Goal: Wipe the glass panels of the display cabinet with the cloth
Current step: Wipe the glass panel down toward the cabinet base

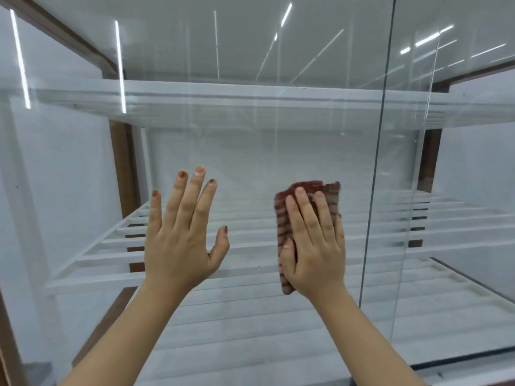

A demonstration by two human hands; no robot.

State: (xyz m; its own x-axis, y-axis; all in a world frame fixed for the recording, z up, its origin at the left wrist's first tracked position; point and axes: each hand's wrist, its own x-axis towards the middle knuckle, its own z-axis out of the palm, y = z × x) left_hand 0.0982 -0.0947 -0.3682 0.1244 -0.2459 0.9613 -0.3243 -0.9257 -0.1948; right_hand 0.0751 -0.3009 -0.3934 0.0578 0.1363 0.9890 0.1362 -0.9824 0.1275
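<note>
A large glass panel (250, 151) of the display cabinet fills the view in front of me. My right hand (315, 246) presses a folded red-and-grey striped cloth (284, 218) flat against the glass, fingers spread over it. My left hand (181, 235) rests flat on the same panel to the left of the cloth, fingers apart and holding nothing. The panel's vertical right edge (376, 190) runs just right of the cloth, and a second glass panel (459, 176) continues beyond it.
Behind the glass are white slatted shelves (250, 246), with an upper white shelf (250, 98) above. Brown wooden frame posts (122, 162) stand at left and right. Ceiling light strips reflect in the glass.
</note>
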